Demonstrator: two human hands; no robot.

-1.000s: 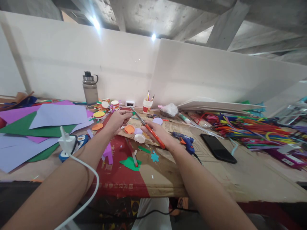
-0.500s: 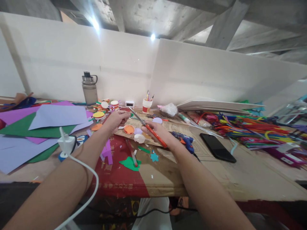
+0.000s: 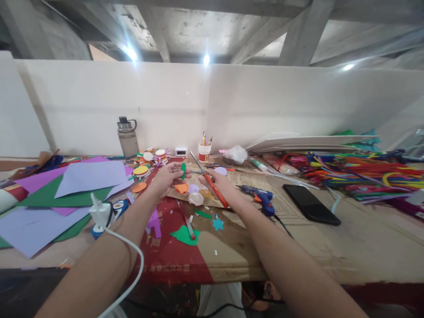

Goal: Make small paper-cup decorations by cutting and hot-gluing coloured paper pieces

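My right hand (image 3: 221, 184) grips red-handled scissors (image 3: 206, 176), blades pointing up and to the left. My left hand (image 3: 166, 175) pinches a small green paper piece (image 3: 183, 170) just left of the blade tips. Below both hands, round cut-outs in orange (image 3: 181, 188), lilac and white (image 3: 196, 198) lie on a cardboard sheet (image 3: 228, 179).
Coloured paper sheets (image 3: 76, 181) cover the left of the table, with a white charger and cable (image 3: 100, 213) in front. A water bottle (image 3: 127, 138) and pencil cup (image 3: 204, 151) stand at the back. A blue glue gun (image 3: 261, 197), black phone (image 3: 310, 204) and pipe cleaners (image 3: 351, 171) lie to the right.
The view has tipped down slightly. The green piece now shows upright between my left fingers beside the scissor tips. Both hands stay in much the same place.
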